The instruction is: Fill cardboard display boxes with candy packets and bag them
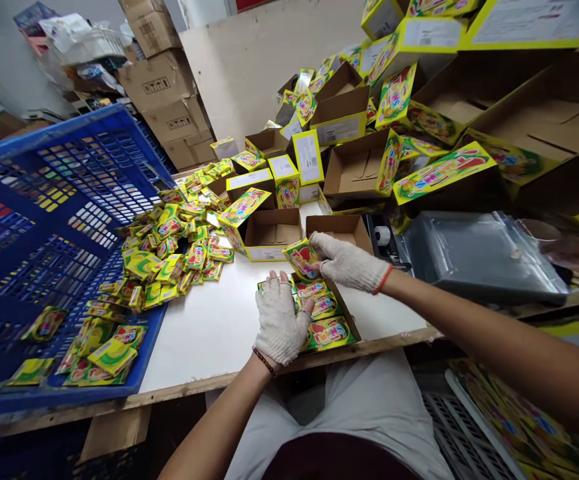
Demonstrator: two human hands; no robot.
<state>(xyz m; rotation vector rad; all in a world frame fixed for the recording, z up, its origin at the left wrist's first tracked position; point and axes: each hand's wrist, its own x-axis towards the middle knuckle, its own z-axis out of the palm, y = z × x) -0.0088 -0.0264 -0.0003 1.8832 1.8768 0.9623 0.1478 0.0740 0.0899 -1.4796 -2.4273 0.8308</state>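
Both my hands wear white knitted fingerless gloves. My left hand (pixel 280 319) lies palm down with fingers curled over a small open carton (pixel 350 321) at the table's near edge, pressing on yellow-green sachets (pixel 327 331) stacked inside it. My right hand (pixel 345 263) is closed on one more yellow-green sachet (pixel 300 258), held just above the far end of that carton. A loose heap of the same sachets (pixel 174 250) lies on the white table (pixel 209 333) to the left.
A tilted blue plastic crate (pixel 44 220) with spilled sachets fills the left. Open empty cartons (pixel 269 233) stand behind my hands, many more pile up at the right back. A stack of clear plastic bags (pixel 479 253) and a tape roll (pixel 382 235) lie at right. Brown boxes stand far left.
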